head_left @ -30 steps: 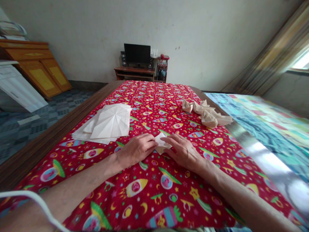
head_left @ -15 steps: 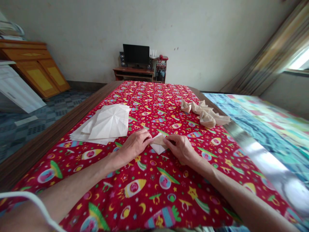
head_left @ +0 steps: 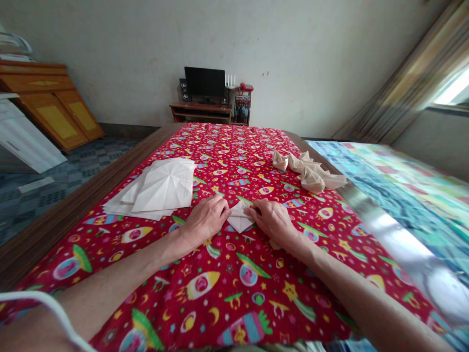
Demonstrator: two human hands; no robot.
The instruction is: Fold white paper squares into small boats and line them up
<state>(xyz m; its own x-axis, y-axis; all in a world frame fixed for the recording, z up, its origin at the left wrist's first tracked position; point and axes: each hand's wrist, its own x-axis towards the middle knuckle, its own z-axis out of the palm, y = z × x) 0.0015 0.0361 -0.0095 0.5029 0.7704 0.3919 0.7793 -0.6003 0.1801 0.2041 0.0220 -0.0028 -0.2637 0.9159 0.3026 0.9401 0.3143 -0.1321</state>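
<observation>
A small folded piece of cream paper lies on the red rocket-print cloth between my hands. My left hand pinches its left edge with curled fingers. My right hand pinches its right side, fingers pressed down on the fold. A stack of creased white paper sheets lies to the left, just beyond my left hand. Several finished beige folded paper shapes sit in a cluster at the far right.
The table's wooden edge runs along the left, with a tiled floor beyond. A bed with a colourful cover lies along the right. A white cable crosses the lower left corner. A desk with a monitor stands at the far wall.
Both hands have shifted slightly away from me with the small paper, and the fold has been pressed flatter. The stack and the beige shapes have not moved.
</observation>
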